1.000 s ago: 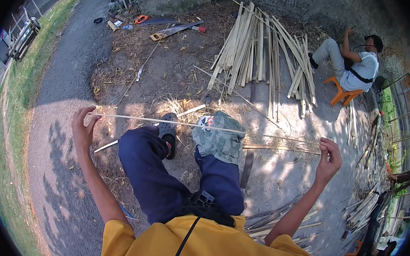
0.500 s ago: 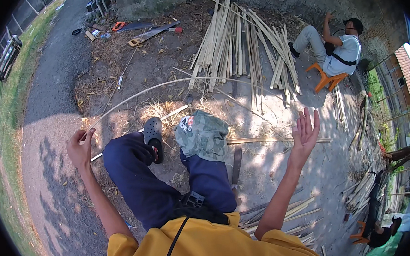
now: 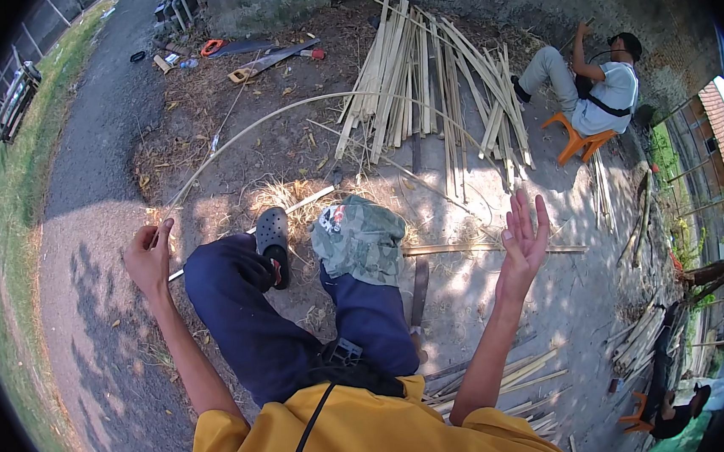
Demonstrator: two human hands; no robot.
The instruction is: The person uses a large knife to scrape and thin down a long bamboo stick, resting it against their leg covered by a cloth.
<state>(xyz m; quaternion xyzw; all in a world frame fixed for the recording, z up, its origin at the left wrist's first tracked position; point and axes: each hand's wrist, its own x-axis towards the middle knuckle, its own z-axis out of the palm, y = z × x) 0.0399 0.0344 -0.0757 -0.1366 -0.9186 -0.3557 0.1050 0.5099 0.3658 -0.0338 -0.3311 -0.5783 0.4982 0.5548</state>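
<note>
Two saws (image 3: 274, 60) lie left of the piled strips (image 3: 402, 70).

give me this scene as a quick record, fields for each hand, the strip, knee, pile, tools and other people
left hand: fingers bent, beside the near end of the thin strip; grip unclear
right hand: open, fingers raised
thin strip: pale, bowed in a long arc away from the body
right knee: draped with camouflage cloth
pile: pale flat strips on the ground ahead
tools: orange-handled saw, yellowish-handled saw, upper left
other people: one person on an orange stool, right; another, lower right
</note>
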